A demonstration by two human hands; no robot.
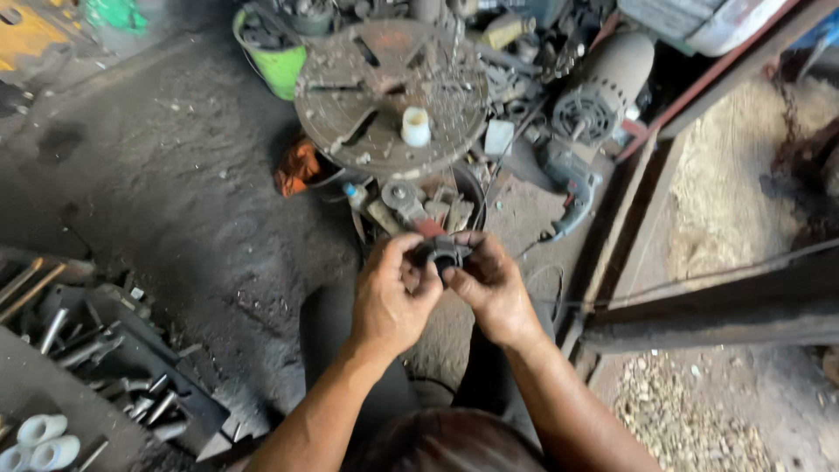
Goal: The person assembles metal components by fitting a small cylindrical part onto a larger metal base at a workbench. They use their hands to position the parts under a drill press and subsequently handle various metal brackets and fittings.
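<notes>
Between both hands point(441, 288), dark ring point(441, 253)

Dim floor; daylight glare top right — wide-angle bending at edges; slight motion blur.

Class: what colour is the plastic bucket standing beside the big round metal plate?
Bright green plastic bucket, seen in the head view, beside the rusty round metal plate.

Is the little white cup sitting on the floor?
No, the white cup stands on top of the big round metal disc, beyond the hands, which hold a dark ring.
</notes>
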